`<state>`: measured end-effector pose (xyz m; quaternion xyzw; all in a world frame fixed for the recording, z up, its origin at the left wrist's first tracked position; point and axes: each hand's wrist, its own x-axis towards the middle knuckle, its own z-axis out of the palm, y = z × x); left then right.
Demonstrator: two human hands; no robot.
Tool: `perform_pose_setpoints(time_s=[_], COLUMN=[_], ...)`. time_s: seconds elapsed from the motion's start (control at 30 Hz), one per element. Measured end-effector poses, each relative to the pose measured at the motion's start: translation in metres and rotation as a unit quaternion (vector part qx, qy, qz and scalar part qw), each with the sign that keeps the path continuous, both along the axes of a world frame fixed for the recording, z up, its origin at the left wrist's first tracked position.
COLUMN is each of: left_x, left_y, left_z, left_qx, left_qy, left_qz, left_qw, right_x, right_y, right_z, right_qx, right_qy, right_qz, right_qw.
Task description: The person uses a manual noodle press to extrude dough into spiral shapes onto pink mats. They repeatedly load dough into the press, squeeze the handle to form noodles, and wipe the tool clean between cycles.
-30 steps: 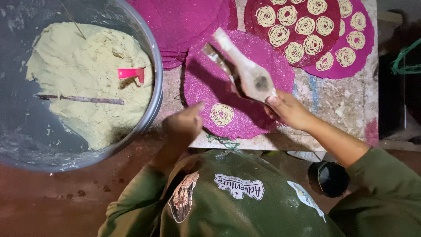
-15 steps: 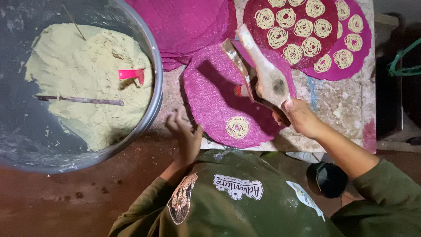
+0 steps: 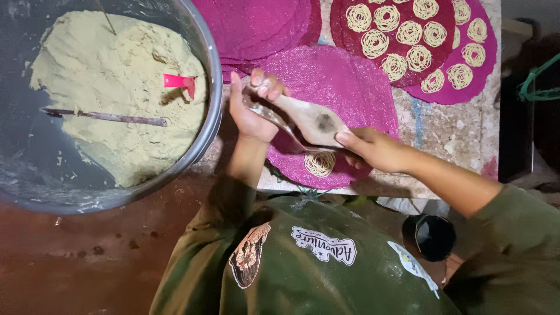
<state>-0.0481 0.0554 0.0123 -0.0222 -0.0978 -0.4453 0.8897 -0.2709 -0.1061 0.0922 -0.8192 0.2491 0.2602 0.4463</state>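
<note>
At the centre of the frame both hands hold a wooden noodle press [image 3: 309, 119], a pale, dough-smeared tool lying at a slant from upper left to lower right. The left hand [image 3: 254, 108] has its grip clenched around the upper left end of the press, fingers wrapped over the top. The right hand [image 3: 373, 149] has its grip closed on the lower right end, thumb lying along the wood. The press hangs just above a round magenta woven mat [image 3: 350, 87] that lies on the desk [image 3: 461, 131], a stained, pale surface in the right half of the frame.

A single coil of thin noodle strands [image 3: 319, 164] sits on that mat, just below the press and near the mat's lower edge. In the upper right a darker red mat [image 3: 396, 35] carries many such noodle coils in rows, and it overlaps another magenta mat [image 3: 484, 64] with coils along its rim. A stack of bare magenta mats [image 3: 256, 26] lies at the top centre.

The upper left is filled by a large grey metal basin [image 3: 207, 111] holding a mound of pale yellowish dough [image 3: 111, 87]. A dark stick [image 3: 105, 116] lies across the dough, and a small red scraper [image 3: 179, 81] stands in it near the basin's right wall. At the bottom right a small black cup [image 3: 434, 236] sits below the desk edge.
</note>
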Motion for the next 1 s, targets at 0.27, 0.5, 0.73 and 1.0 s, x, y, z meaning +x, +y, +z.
perform_pose_setpoints(time_s=[0.27, 0.5, 0.73, 1.0], left_x=[-0.002, 0.021, 0.000, 0.030], left_y=[0.005, -0.004, 0.001, -0.006], left_z=[-0.021, -0.010, -0.009, 0.003], left_qx=[0.016, 0.041, 0.115, 0.170], left_qy=[0.017, -0.035, 0.020, 0.105], left_qz=[0.034, 0.070, 0.100, -0.009], left_qw=[0.999, 0.996, 0.988, 0.980], right_x=[0.014, 0.028, 0.019, 0.035], right_y=[0.025, 0.022, 0.016, 0.013], right_z=[0.011, 0.013, 0.012, 0.017], right_qx=[-0.005, -0.064, -0.041, -0.106], right_qy=[0.013, -0.041, 0.035, -0.074], right_qz=[-0.006, -0.032, -0.015, -0.032], right_qw=[1.000, 0.997, 0.998, 0.991])
